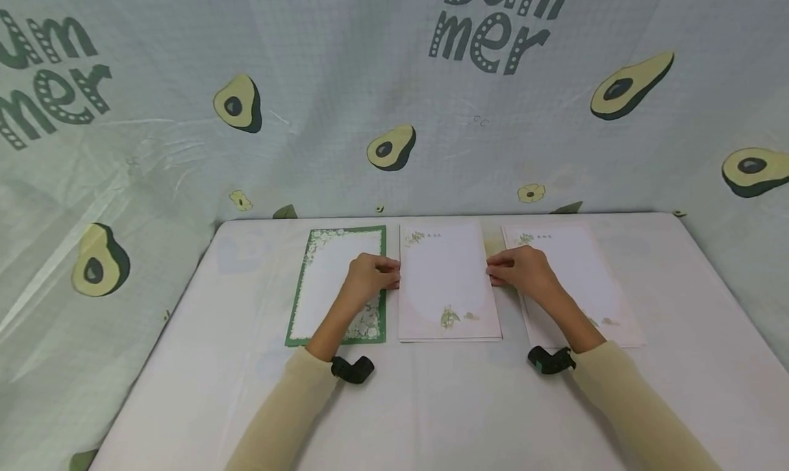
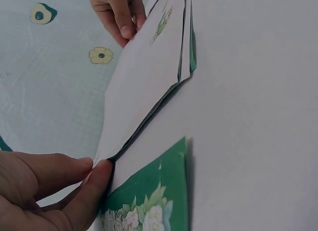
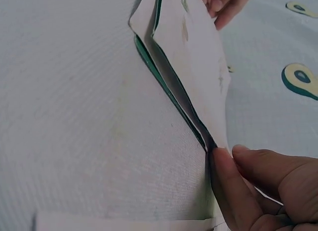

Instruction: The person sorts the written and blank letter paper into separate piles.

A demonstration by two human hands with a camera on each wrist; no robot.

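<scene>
In the head view, a small stack of pale pink stationery paper with leafy prints lies in the middle. My left hand pinches its left edge between thumb and fingers. At the opposite edge, my right hand pinches the paper in the same way. Both wrist views show the stack's layers slightly apart, with a green edge among them. A green-bordered sheet with white flowers lies under my left forearm. Beneath my right forearm is another pink sheet, partly covered by the arm.
A white-covered table holds all the papers in a row near its far edge. Behind it hangs a pale cloth printed with avocados and lettering. Each wrist carries a black camera.
</scene>
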